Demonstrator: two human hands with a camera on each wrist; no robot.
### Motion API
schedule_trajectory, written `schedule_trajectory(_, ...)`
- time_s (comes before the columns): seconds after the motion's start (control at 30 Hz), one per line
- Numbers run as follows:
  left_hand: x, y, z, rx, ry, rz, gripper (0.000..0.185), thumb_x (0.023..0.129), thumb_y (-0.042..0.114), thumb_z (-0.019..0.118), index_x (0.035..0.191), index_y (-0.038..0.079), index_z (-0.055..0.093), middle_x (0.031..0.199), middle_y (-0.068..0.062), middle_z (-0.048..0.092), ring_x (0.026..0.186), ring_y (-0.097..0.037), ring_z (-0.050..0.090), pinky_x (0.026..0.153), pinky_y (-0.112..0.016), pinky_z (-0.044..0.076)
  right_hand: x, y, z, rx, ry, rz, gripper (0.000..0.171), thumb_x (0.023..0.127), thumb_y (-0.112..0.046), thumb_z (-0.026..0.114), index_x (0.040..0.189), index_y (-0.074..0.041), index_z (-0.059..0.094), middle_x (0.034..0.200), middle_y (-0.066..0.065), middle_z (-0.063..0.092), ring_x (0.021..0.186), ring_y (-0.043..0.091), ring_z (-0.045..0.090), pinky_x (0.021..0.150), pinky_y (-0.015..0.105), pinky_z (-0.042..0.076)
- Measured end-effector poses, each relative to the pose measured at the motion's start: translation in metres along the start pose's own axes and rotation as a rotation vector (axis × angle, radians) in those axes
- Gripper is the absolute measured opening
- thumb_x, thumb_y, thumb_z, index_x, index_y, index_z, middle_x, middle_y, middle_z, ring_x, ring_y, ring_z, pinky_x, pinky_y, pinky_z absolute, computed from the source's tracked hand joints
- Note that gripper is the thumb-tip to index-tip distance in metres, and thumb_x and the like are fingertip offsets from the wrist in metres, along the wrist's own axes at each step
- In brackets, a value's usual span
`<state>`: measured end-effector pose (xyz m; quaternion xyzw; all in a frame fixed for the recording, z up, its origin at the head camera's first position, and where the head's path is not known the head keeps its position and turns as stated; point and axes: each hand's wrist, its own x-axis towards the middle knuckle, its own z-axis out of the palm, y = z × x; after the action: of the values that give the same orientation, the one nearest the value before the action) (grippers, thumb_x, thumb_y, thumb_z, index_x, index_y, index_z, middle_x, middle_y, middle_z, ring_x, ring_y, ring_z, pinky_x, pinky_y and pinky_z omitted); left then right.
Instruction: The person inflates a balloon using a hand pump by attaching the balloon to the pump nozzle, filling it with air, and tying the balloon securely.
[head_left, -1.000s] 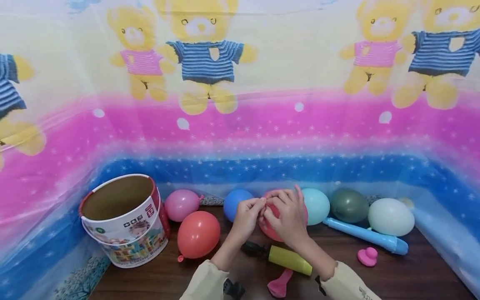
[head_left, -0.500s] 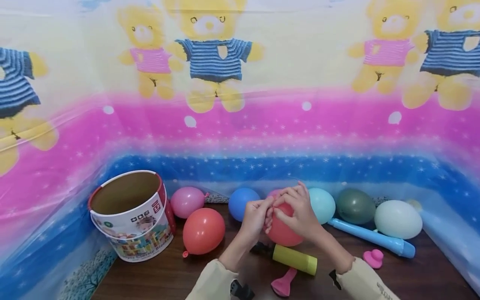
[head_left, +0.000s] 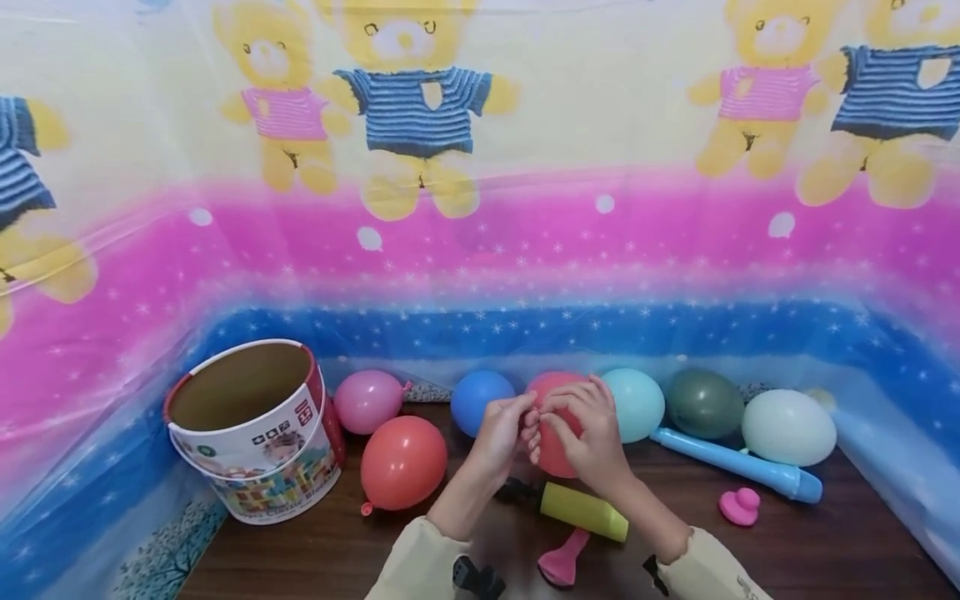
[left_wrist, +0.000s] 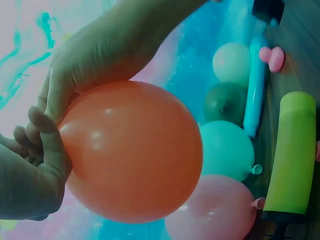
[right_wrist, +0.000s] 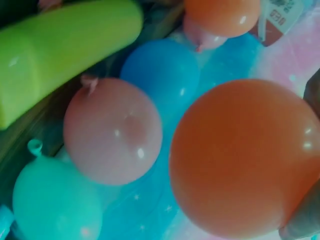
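Observation:
An inflated orange-red balloon hangs from both hands above the table. In the head view my left hand pinches its neck with thumb and curled fingers. My right hand meets it from the other side, thumb and forefinger at the same neck. The neck itself is mostly hidden between the fingers. The left wrist view shows the left hand at the balloon's narrow end, with the right hand just above. Behind the held balloon, a pink balloon sits in the row at the back.
Along the back stand blue, turquoise, dark green and pale balloons. A block bucket, pink and red balloons are left. Nearer lie a yellow-green pump, flat pink balloon, blue tube and pink toy.
Both hands stay together at the balloon's neck while the fingers shift slightly. The held balloon has risen a little since half a second ago and covers the pink one behind it. The head view shifts slightly.

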<state>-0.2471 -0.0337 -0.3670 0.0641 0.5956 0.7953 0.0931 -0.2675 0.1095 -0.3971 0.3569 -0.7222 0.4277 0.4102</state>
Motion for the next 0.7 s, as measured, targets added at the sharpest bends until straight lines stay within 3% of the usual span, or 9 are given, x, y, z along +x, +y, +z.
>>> schedule_trajectory(0.1,0.002,0.0,0.0,-0.003,-0.027,-0.001,0.043,0.101,0.023,0.047,0.061,0.01,0.048,0.051,0.003,0.041,0.046,-0.011,0.043,0.048,-0.024,0.048,-0.001,-0.008,-0.001,-0.029,0.069,0.124,0.015,0.08,0.011,0.069,0.088,-0.001,0.065,0.092,0.012,0.068,0.097,0.023,0.057,0.105,0.036,0.035)
schedule_trajectory(0.2,0.002,-0.001,0.001,-0.04,-0.043,-0.003,0.04,0.102,0.022,0.048,0.064,0.01,0.053,0.054,0.003,0.048,0.049,-0.009,0.048,0.056,-0.026,0.055,0.0,-0.017,-0.001,0.04,0.168,0.34,0.006,0.089,0.007,0.061,0.095,0.005,0.062,0.098,0.017,0.063,0.098,0.012,0.054,0.094,0.022,0.041)
schedule_trajectory(0.3,0.0,-0.001,0.004,-0.029,-0.023,0.014,0.037,0.102,0.02,0.047,0.067,0.01,0.055,0.057,0.004,0.052,0.054,-0.007,0.053,0.062,-0.026,0.058,0.004,-0.021,0.002,0.088,0.171,0.503,0.008,0.097,-0.001,0.055,0.1,0.005,0.059,0.103,0.017,0.059,0.1,0.005,0.048,0.089,0.018,0.04)
schedule_trajectory(0.43,-0.002,-0.004,0.013,0.023,0.036,0.069,0.03,0.101,0.016,0.047,0.076,0.005,0.059,0.067,0.005,0.057,0.065,-0.004,0.058,0.067,-0.02,0.055,0.011,-0.016,0.007,0.053,0.046,0.482,0.006,0.098,-0.002,0.051,0.096,0.002,0.055,0.105,0.015,0.063,0.101,0.015,0.049,0.091,0.032,0.036)
schedule_trajectory(0.5,-0.001,-0.008,0.019,0.001,0.049,0.086,0.023,0.101,0.012,0.047,0.091,-0.002,0.063,0.079,0.003,0.063,0.075,-0.003,0.061,0.073,-0.019,0.054,0.016,-0.009,0.008,0.107,0.021,0.553,0.005,0.099,-0.003,0.049,0.096,-0.001,0.053,0.102,0.011,0.067,0.096,0.016,0.053,0.088,0.03,0.039)
schedule_trajectory(0.57,0.001,-0.013,0.027,-0.06,0.039,0.086,0.027,0.1,0.009,0.046,0.116,-0.006,0.061,0.103,-0.005,0.068,0.091,-0.006,0.063,0.087,-0.022,0.054,0.023,0.0,0.007,0.208,0.036,0.727,0.007,0.101,-0.006,0.047,0.098,-0.003,0.052,0.096,0.006,0.068,0.085,0.011,0.056,0.08,0.023,0.043)
schedule_trajectory(0.63,0.003,-0.019,0.033,-0.122,0.012,0.075,0.04,0.1,0.007,0.045,0.137,-0.008,0.047,0.132,-0.015,0.06,0.114,-0.015,0.062,0.103,-0.03,0.049,0.029,0.011,0.008,0.314,0.106,0.951,0.008,0.103,-0.01,0.045,0.101,-0.004,0.051,0.091,0.001,0.066,0.078,0.006,0.057,0.07,0.017,0.045)
schedule_trajectory(0.7,0.003,-0.024,0.038,-0.174,-0.007,0.064,0.048,0.1,0.005,0.043,0.147,-0.004,0.036,0.151,-0.019,0.042,0.132,-0.024,0.051,0.114,-0.039,0.039,0.033,0.019,0.009,0.363,0.162,1.109,0.011,0.103,-0.012,0.044,0.104,-0.004,0.051,0.091,-0.001,0.064,0.078,0.007,0.058,0.07,0.018,0.048)
